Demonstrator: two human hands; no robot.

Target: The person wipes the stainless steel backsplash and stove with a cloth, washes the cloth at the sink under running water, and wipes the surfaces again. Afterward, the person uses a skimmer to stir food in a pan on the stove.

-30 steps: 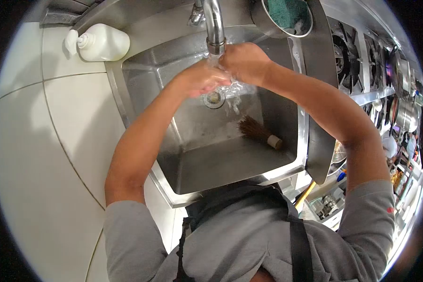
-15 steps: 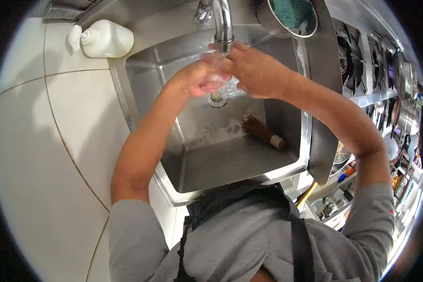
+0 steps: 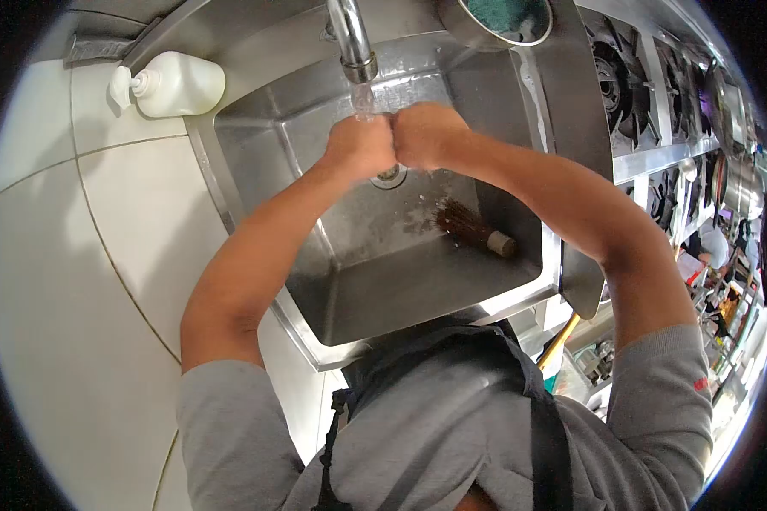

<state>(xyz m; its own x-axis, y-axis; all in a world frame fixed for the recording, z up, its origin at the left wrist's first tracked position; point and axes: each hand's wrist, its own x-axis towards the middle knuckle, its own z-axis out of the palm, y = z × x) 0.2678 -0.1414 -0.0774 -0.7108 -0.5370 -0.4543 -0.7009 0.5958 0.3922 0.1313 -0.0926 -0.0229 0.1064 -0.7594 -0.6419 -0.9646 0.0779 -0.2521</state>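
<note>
Water runs from the metal faucet [image 3: 353,43] onto my left hand [image 3: 362,146], whose fingers are curled closed. My right hand [image 3: 428,136], closed as well, touches it from the right, knuckles side by side. No object shows between the two hands; the inner sides of both are hidden. Below them is the drain [image 3: 389,178] of the steel sink [image 3: 392,298]. A brown bristle brush [image 3: 470,228] with a pale band lies on the sink floor to the right of the drain.
A white pump bottle [image 3: 181,83] lies at the sink's upper left. At the upper right stands a metal container [image 3: 477,32] with a green scouring pad [image 3: 507,13]. Stove burners [image 3: 614,81] and shelves with kitchenware are on the right.
My hands have gone from rubbing loosely, with some fingers apart, to closed and side by side. The view has shifted slightly, and the faucet appears further left.
</note>
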